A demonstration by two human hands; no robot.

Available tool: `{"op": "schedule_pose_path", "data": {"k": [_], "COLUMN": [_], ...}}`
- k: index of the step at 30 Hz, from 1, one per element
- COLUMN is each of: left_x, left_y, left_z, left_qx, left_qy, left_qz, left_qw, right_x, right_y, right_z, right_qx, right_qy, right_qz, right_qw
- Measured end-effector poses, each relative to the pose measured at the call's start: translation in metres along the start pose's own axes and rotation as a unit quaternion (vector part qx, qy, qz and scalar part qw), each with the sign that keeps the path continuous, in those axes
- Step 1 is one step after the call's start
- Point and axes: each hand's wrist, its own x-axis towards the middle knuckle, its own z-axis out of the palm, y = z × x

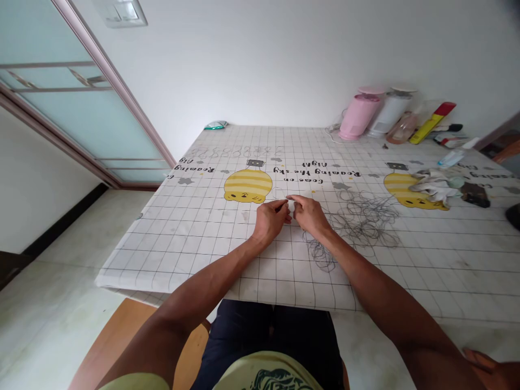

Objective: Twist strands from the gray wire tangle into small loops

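The left hand (270,221) has its fingers bent inward, thumb and forefinger close together, at the fingertips of the right hand (309,215), whose forefinger reaches out above its curled fingers. Whether either hand grips a strand is too small to tell. Both are above a white cloth with a dark grid and yellow balloon-like bears (140,254), spread over the table.

The loose tangle of thin, dark, wiry strands (368,219) lies on the cloth beside and partly behind the right forearm, with a smaller clump nearer the table's front edge. A row of faint grey thin loops (238,151) runs along the far left part of the cloth.

At the back, near the wall, 2 cylindrical containers lean in the view: a pink 1 with a flat pink top (359,116) and a white 1 with a flat pale top (390,114); their contents are hidden. Beside them are a clear pinkish bottle (401,128), its contents unclear, and a long yellow and red box (433,123), its inside not visible. Nearer sits a small translucent bottle with a white tip (455,156), just behind a crumpled whitish cloth (436,185). A green and white packet (215,125) lies at the far left corner.
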Motion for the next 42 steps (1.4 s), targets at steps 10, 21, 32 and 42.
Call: {"op": "schedule_pose_path", "data": {"k": [10,21,32,42], "left_x": [-0.003,-0.008,-0.003,0.000], "left_y": [0.008,0.012,0.017,0.017], "left_z": [-0.004,-0.001,-0.005,-0.008], "left_qx": [0.018,0.013,-0.078,-0.032], "left_qy": [-0.007,-0.034,-0.030,0.027], "left_qz": [0.004,-0.039,-0.075,0.002], "left_qw": [1.000,0.999,0.994,0.999], "right_x": [-0.001,-0.002,-0.002,-0.009], "right_y": [0.009,0.010,0.007,-0.010], "right_z": [0.005,-0.001,-0.017,-0.026], "right_qx": [-0.020,0.007,0.052,0.125], "right_qy": [0.015,-0.032,-0.066,-0.022], "right_qz": [-0.070,-0.097,-0.097,-0.075], "right_qw": [0.997,0.995,0.992,0.989]}}
